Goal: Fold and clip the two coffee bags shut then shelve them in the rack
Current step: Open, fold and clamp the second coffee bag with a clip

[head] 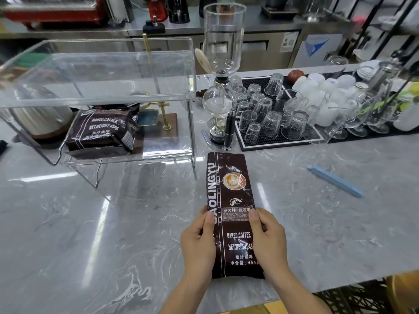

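Coffee bag one (102, 130) is already sitting in the clear rack (190, 105) at left of frame, while the second bag (233, 214) is lying flat on the counter (90, 234) at lower centre. Its long axis is running away from the person, the far end unfolded. Left hand (198, 245) and right hand (269, 242) are pinching its near sides; the blue clip (335, 180) is lying nearer the right hand.

- A café or coffee-bar counter: a long grey marble-patterned worktop (90, 223).
- A tall glass siphon coffee brewer (221, 71) stands on it.
- Many upturned clear drinking glasses (269, 120) sit on a black rubber drip mat (278, 139).
- A cluster of white ceramic cups (322, 87) lies beside them.
- Behind, a red espresso machine (52, 10) and stainless under-counter fridge doors (256, 51).
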